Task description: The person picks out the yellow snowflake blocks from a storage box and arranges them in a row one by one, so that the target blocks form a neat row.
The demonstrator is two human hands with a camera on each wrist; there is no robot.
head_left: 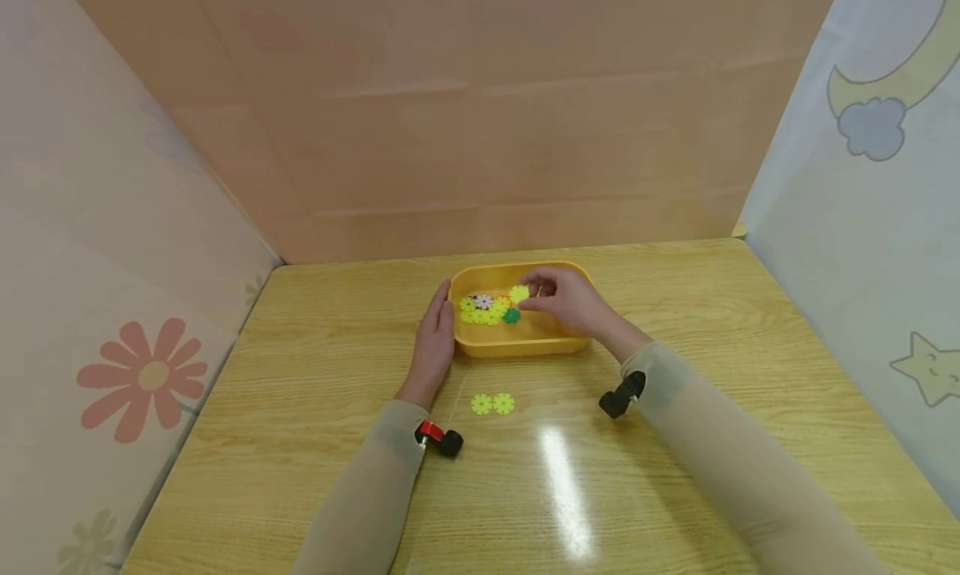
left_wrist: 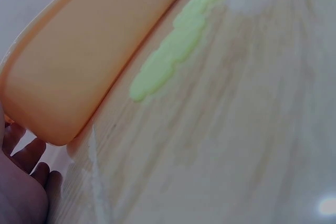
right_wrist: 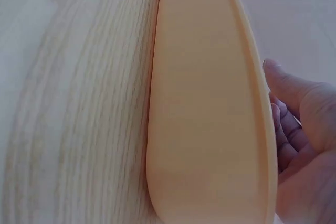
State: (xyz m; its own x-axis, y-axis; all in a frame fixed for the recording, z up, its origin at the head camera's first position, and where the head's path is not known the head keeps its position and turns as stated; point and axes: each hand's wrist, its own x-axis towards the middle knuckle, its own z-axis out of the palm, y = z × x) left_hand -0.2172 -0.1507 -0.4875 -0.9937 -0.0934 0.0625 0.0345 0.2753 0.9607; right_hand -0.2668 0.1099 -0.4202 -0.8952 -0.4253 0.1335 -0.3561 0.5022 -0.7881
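The right hand (head_left: 573, 302) pinches a yellow flower (head_left: 518, 294); the left hand (head_left: 433, 340), flat at nine o'clock, should steady the tray (head_left: 525, 349).

Your left hand (head_left: 435, 339): touches the tray (head_left: 523, 347)
Your right hand (head_left: 567, 298): pinches a yellow disc (head_left: 518, 294)
Surface (head_left: 322, 375): two yellow discs (head_left: 501, 403), touching

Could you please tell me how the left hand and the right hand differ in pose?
The left hand rests against the outside of the tray's left end, while the right hand reaches over the tray from the right. In the head view, the left hand's fingers look fairly straight; the right hand's are bent, with a yellow flower piece at their tips. Both hands are bare.
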